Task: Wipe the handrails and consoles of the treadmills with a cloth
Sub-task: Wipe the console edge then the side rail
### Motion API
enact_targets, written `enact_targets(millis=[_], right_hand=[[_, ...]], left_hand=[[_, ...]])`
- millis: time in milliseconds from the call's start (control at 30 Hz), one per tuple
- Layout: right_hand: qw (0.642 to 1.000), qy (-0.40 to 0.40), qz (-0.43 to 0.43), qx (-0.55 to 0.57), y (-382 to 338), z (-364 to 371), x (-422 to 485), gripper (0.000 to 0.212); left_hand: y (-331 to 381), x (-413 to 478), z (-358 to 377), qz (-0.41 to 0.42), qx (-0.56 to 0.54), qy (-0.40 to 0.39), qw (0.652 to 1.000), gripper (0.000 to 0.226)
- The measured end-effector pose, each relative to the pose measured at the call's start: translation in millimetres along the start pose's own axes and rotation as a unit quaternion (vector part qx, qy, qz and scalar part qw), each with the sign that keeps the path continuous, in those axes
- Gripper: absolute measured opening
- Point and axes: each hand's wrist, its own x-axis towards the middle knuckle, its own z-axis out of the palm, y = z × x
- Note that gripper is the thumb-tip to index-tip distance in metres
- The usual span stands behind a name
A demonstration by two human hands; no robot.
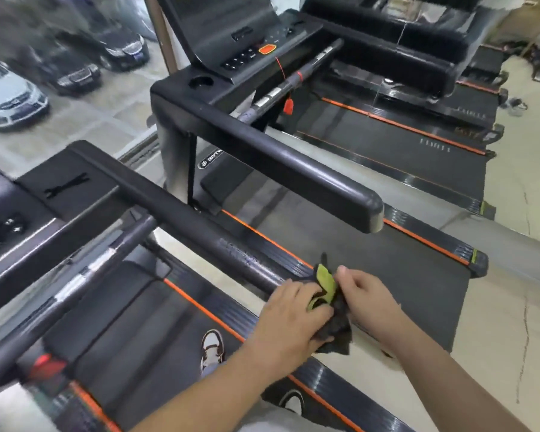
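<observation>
Both hands meet lower right of centre on a dark cloth w/ a yellow-green side [326, 291], bunched at the near end of the long black padded handrail [184, 219] of the nearest treadmill. The hands & cloth cover that end of the rail.

Left hand [289, 322]: palm down, fingers curled over the cloth's lower part, gripping it. Right hand [367, 296]: thumb & fingers pinch the cloth's upper part from the right. A dark tail of cloth hangs below the hands.

Centre frame: the next treadmill's thick black handrail w/ rounded end [278, 163]. Upper centre is its black console w/ an orange button [267, 49]. Just below that, a grey crossbar w/ silver plates [281, 88], and a red safety clip [289, 106] hangs on a cord under it.

Left edge: a black flat wrench [66, 185] lies on the near console's tray. Bottom centre: a white & brown sneaker [212, 347] on the near belt. Parked cars [13, 98] show upper left, beyond glass. Beige tile floor [518, 244] on the right side.
</observation>
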Motion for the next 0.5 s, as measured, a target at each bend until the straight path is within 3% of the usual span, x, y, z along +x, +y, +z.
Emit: enact_targets(millis=[67, 133, 167, 233, 300, 333, 400, 500], right_hand=[[0.998, -0.009, -0.041, -0.043, -19, 9, 8, 0.053], [0.994, -0.036, -0.072, -0.074, -39, 20, 17, 0.048], [0.992, -0.055, -0.080, -0.080, -50, 26, 21, 0.042], [0.987, -0.090, -0.088, -0.100, -74, 41, 31, 0.028], [0.978, -0.116, -0.101, -0.143, -100, 58, 42, 0.040], [0.972, -0.130, -0.105, -0.164, -111, 67, 49, 0.043], [0.960, -0.157, -0.116, -0.202, -128, 85, 64, 0.040], [0.942, -0.199, -0.102, -0.250, -149, 107, 82, 0.047]], left_hand=[[-38, -34, -6, -0.094, 0.041, 0.063, 0.993, 0.034], [-75, -66, -12, -0.283, 0.033, 0.110, 0.952, 0.042], [-87, -77, -16, -0.389, -0.010, 0.132, 0.912, 0.041], [-98, -85, -25, -0.544, -0.176, 0.193, 0.797, 0.042], [-97, -83, -38, -0.605, -0.332, 0.270, 0.672, 0.037], [-93, -81, -46, -0.617, -0.369, 0.288, 0.633, 0.032], [-90, -74, -51, -0.612, -0.398, 0.312, 0.608, 0.026], [-106, -54, -50, -0.596, -0.419, 0.321, 0.605, 0.026]])
